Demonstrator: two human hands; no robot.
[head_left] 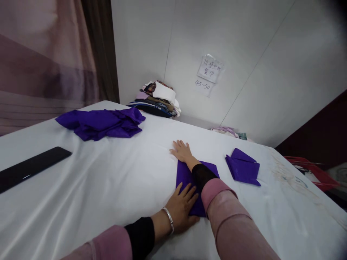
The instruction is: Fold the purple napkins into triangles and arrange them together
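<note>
A folded purple napkin (198,209) lies on the white tablecloth in front of me. My left hand (181,209), with a silver bracelet at the wrist, rests on the napkin's near left part with its fingers spread. My right hand (182,151) reaches across to the napkin's far left corner, its palm flat and fingers apart, the fingertips over the white cloth. The right forearm covers part of the napkin. Off to the right sits another folded purple napkin (244,169), with a raised flap.
A crumpled heap of purple cloths (105,124) lies at the far left. Nearer the left edge is a long black flat object (32,168). Folded clothes (159,97) are stacked against the wall behind the table (130,173). A red basket (311,169) stands beyond the right edge.
</note>
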